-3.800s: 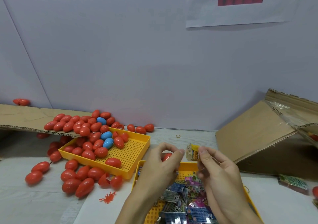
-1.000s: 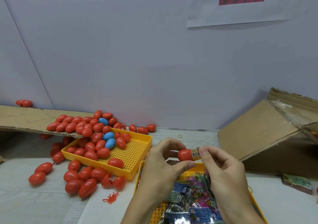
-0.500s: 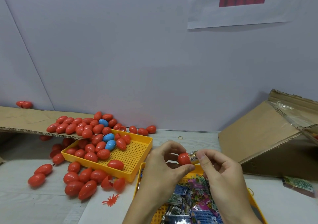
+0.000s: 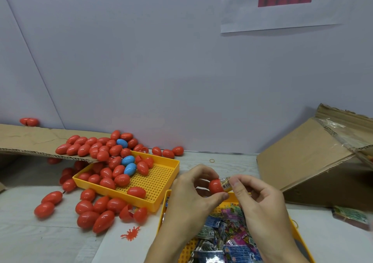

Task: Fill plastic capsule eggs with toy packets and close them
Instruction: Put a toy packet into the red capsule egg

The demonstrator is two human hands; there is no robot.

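My left hand (image 4: 191, 198) pinches a red capsule egg half (image 4: 215, 186) between thumb and fingers, above the near yellow tray (image 4: 166, 206). A rolled yellow toy packet (image 4: 226, 183) sticks partly out of that half, and my right hand (image 4: 260, 204) pinches its free end with thumb and forefinger. Several loose toy packets (image 4: 226, 234) in blue, purple and green wrappers lie in the near tray below my hands. Whether the egg's other half is in my left palm is hidden.
A second yellow tray (image 4: 161, 167) at left holds red and a few blue eggs (image 4: 129, 164); more red eggs (image 4: 96, 212) lie on the table and on a cardboard flap (image 4: 30, 141). A tilted cardboard box (image 4: 314, 161) stands at right. An orange toy splat (image 4: 131, 234) lies nearby.
3.8 s ago the packet was held apart from the egg in my right hand; now it sits partly inside the red half. Over the last second my hands barely shifted.
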